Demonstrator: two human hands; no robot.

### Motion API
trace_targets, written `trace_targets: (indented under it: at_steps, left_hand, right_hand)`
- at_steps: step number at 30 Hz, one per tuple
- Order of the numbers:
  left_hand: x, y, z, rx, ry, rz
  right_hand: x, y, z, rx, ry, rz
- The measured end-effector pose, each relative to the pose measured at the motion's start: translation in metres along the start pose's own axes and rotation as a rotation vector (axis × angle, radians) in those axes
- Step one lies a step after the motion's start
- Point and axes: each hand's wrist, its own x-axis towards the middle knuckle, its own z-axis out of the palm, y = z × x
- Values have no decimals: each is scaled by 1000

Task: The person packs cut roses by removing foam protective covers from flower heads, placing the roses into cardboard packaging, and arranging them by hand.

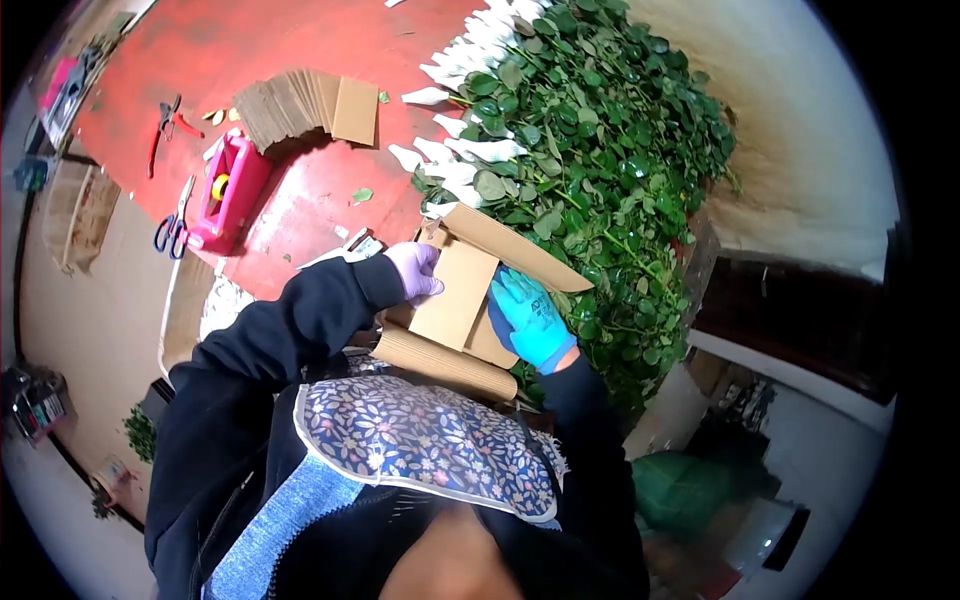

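Observation:
My left hand [415, 271], in a light purple glove, has its fingers curled at the left edge of a flat brown cardboard piece [455, 292]. At the piece's right edge is my right hand [530, 315], in a bright blue glove with a dark palm; its thumb is mostly hidden. The piece lies on a larger corrugated cardboard sheet [445, 365], whose near side is curled up and whose far side stands up as a flap. Just beyond are rose stems [600, 150] with green leaves and white-wrapped heads [487, 150].
On the red table [320, 45] stand a fanned row of cardboard pieces [290, 105] and a pink tape dispenser [232, 190]. Scissors [175, 222] and red-handled pruning shears [165, 130] lie left of these. The leafy pile fills the right side, beside a wall.

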Motion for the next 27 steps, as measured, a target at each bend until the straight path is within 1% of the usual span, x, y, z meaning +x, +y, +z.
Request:
trace_targets:
  at_steps: [1,2,3,4,5,6,8,9,11,12,15,18,21,23,27]
  left_hand:
    - [1,5,-2,-197,-17,-138]
    - [5,11,-3,-179,-37,-262]
    - [10,23,-7,-171,-55,-389]
    - [13,31,-10,-161,-73,-513]
    - [14,33,-11,-133,-81,-535]
    - [13,33,-12,-143,-60,-533]
    - [13,31,-13,56,-77,-394]
    - [13,37,-18,48,-67,-391]
    - [14,64,-36,432,-180,-406]
    - [7,77,-49,460,-162,-443]
    - [-12,69,-60,469,-137,-498]
    - [-20,66,-51,333,-83,-422]
    - [-15,74,-46,352,-84,-459]
    - [-14,66,-43,360,-94,-435]
    - [-13,65,-43,328,-78,-436]
  right_hand:
    - [3,-11,-8,-142,-36,36]
    - [5,-22,-14,-286,-68,69]
    - [8,-32,-18,-286,-166,226]
    - [9,-41,-18,-263,-98,240]
    - [16,-50,-19,-255,-69,208]
    - [26,-63,-22,-247,-40,178]
    - [38,-75,-15,-279,-97,103]
    - [32,-60,7,-191,-89,119]
    - [30,-56,16,-217,-100,116]
    - [32,-52,18,-237,-102,112]
    - [33,-52,19,-238,-117,116]
    - [38,-54,15,-271,-131,102]
    - [41,-56,9,-275,-177,110]
    - [46,-58,5,-190,-283,178]
    - [46,-56,7,-181,-251,153]
